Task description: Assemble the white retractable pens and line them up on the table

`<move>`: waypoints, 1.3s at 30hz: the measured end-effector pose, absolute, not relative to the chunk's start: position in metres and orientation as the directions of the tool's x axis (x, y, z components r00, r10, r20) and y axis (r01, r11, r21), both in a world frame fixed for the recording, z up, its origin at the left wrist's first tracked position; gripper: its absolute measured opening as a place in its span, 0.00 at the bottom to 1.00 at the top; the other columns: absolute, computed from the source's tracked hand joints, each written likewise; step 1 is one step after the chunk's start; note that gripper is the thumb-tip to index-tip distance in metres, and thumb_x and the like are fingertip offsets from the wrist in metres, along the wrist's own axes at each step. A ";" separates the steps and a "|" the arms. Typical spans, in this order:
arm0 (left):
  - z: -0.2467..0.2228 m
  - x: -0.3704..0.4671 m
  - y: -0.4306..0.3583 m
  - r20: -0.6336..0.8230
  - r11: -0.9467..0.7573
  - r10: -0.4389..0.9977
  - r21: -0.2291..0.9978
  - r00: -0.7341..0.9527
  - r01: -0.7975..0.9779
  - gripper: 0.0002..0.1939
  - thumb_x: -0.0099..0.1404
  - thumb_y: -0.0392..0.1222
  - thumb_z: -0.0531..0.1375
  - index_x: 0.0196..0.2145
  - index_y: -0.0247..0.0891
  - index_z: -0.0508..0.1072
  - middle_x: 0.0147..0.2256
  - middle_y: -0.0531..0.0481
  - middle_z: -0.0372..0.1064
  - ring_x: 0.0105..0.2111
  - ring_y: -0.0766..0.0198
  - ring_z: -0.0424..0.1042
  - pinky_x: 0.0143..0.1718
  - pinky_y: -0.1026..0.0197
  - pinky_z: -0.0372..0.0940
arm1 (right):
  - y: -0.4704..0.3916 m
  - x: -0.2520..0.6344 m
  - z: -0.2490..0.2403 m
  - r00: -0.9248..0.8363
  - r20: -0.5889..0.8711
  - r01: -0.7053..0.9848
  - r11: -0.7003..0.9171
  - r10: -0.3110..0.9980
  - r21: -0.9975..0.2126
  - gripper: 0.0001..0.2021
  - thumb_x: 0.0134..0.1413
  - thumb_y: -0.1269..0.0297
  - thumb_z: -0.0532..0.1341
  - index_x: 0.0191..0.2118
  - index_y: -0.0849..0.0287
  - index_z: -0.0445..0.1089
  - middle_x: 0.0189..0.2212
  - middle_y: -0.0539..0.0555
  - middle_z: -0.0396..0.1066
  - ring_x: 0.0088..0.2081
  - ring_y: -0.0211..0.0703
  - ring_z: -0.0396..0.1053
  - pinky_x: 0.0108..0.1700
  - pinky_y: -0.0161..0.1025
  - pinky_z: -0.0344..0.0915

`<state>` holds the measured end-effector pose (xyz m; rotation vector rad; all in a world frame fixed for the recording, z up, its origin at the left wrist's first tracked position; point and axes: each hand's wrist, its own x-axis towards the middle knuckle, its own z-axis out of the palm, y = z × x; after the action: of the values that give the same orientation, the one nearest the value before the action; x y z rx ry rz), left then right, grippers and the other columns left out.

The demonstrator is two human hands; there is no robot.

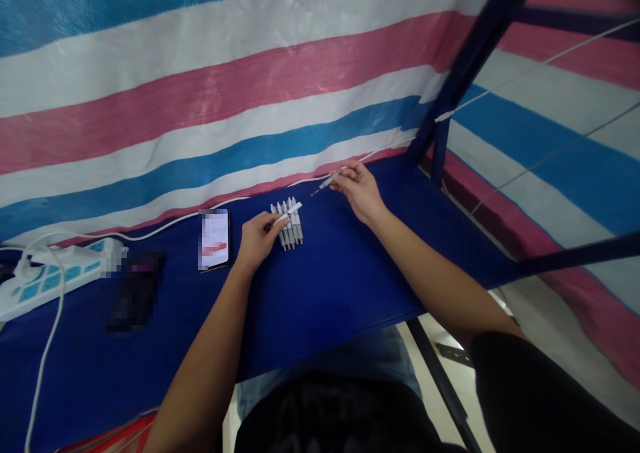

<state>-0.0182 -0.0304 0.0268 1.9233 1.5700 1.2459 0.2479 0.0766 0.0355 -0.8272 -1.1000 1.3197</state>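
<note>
Several white-and-grey pens [296,229] lie side by side in a row on the blue tabletop. Over the left part of that row, my left hand [259,238] pinches a white pen barrel [295,208], which points up and to the right. My right hand [357,187], to the right and a bit farther back, has its fingers closed on a grey pen part [326,183]. A thin dark tip sticks out of that part toward the lower left. A gap separates the two held pieces. My fingers hide part of each one.
Left of the pens lies a phone [215,239] with a lit screen. Farther left are a blurred dark object [135,293] and a white power strip [55,273] with cables. Striped sheeting hangs behind the table [340,286]; a dark frame post [450,86] stands at the right.
</note>
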 end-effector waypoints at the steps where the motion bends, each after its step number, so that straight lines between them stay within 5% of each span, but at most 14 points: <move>1: 0.027 -0.018 -0.031 0.396 -0.313 0.918 0.737 -0.007 0.599 0.10 0.69 0.51 0.69 0.37 0.43 0.86 0.27 0.52 0.72 0.26 0.64 0.65 0.30 0.61 0.58 | 0.077 0.248 0.036 -0.070 0.138 -0.294 0.111 0.988 -0.949 0.22 0.52 0.58 0.76 0.48 0.48 0.67 0.40 0.49 0.73 0.46 0.45 0.75 0.53 0.47 0.77; 20: 0.027 -0.015 -0.032 0.372 -0.293 0.928 0.768 -0.025 0.570 0.10 0.69 0.51 0.68 0.37 0.44 0.87 0.27 0.52 0.73 0.26 0.65 0.66 0.29 0.60 0.58 | 0.070 0.244 0.039 -0.122 0.136 -0.211 0.108 0.983 -0.972 0.17 0.53 0.55 0.73 0.44 0.50 0.68 0.39 0.50 0.74 0.43 0.45 0.76 0.52 0.48 0.76; 31: 0.034 -0.006 -0.036 0.342 -0.288 0.939 0.829 -0.027 0.480 0.11 0.68 0.51 0.67 0.36 0.42 0.85 0.29 0.51 0.77 0.28 0.63 0.70 0.31 0.60 0.64 | 0.051 0.231 0.044 -0.320 0.189 -0.174 0.138 0.928 -0.975 0.15 0.51 0.54 0.77 0.38 0.51 0.73 0.40 0.52 0.79 0.43 0.46 0.76 0.55 0.51 0.76; 36: 0.037 -0.003 -0.037 0.283 -0.228 0.957 0.875 -0.067 0.428 0.13 0.68 0.53 0.67 0.37 0.42 0.86 0.24 0.52 0.74 0.26 0.64 0.69 0.30 0.59 0.63 | 0.049 0.235 0.047 -0.359 0.175 -0.114 0.143 0.917 -0.983 0.11 0.56 0.57 0.74 0.37 0.52 0.72 0.32 0.48 0.73 0.31 0.39 0.70 0.43 0.45 0.74; 39: 0.039 0.001 -0.037 0.282 -0.217 0.951 0.900 -0.126 0.379 0.12 0.66 0.51 0.69 0.40 0.42 0.86 0.29 0.50 0.79 0.29 0.62 0.74 0.34 0.57 0.69 | 0.049 0.234 0.046 -0.395 0.168 -0.078 0.150 0.903 -0.986 0.12 0.60 0.56 0.72 0.44 0.50 0.72 0.27 0.45 0.65 0.27 0.38 0.66 0.37 0.43 0.71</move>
<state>0.0005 -0.0367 0.0387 1.5959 1.4902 1.3437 0.2344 0.0488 0.0457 -0.8288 -1.5396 1.3936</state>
